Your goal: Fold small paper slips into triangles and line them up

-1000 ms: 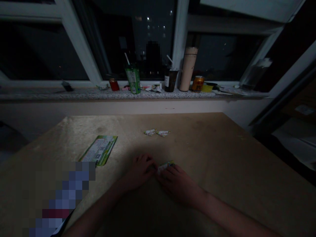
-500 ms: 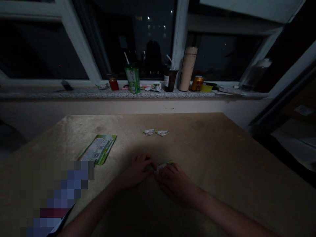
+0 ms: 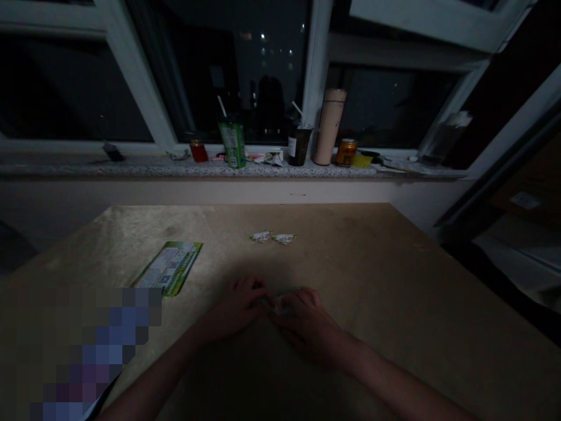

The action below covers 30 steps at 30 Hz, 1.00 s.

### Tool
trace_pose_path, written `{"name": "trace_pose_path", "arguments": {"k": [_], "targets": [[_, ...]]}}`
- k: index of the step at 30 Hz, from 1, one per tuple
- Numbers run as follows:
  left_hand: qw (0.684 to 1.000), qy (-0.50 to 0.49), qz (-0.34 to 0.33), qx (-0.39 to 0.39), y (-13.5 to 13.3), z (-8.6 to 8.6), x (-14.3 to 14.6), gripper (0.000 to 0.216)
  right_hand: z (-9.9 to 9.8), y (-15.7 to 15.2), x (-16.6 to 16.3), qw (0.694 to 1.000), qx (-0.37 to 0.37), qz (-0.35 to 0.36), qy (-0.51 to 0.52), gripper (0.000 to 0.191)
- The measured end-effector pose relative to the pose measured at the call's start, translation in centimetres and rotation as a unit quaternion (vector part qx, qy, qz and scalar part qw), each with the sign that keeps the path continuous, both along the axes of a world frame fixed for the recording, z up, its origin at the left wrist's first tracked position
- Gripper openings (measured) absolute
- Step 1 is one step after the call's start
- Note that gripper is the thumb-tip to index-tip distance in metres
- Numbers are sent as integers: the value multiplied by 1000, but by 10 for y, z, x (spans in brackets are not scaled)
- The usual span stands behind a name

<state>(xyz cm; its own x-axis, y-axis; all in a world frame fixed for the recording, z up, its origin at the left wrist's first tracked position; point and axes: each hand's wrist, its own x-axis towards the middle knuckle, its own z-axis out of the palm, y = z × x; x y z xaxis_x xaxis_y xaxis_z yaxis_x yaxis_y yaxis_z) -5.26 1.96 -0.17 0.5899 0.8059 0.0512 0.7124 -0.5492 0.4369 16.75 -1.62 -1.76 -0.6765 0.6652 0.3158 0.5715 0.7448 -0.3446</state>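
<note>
Open to the right, crowded at left and back.
The table (image 3: 407, 292) is free from the right hand (image 3: 304, 316) out to its right edge. Ahead, two small packets (image 3: 284, 238) lie mid-table, with room to pass on either side. A gap separates the left hand (image 3: 241, 301) from the green pouch (image 3: 170, 266); nearer, a pixelated area (image 3: 105, 345) hides the surface. Past the far edge, the wall (image 3: 210, 190) and crowded sill (image 3: 175, 169) block the way.
</note>
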Motion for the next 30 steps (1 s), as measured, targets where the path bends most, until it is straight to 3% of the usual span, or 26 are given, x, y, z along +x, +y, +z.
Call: {"name": "trace_pose_path", "arguments": {"k": [5, 10, 18, 22, 30], "targets": [[999, 5, 25, 24, -2, -4, 6, 17, 2, 8, 10, 995, -25, 21, 94, 47], [999, -10, 19, 25, -2, -3, 8, 12, 4, 24, 25, 979, -66, -100, 162, 59], [999, -35, 24, 20, -4, -3, 8, 15, -3, 34, 28, 979, -84, -130, 136, 23], [998, -50, 32, 13, -4, -7, 6, 25, -1, 35, 27, 979, -79, -130, 135, 14], [994, 16, -64, 89, -9, -3, 8, 26, -1, 27, 29, 996, 26, -62, 58, 11]]}}
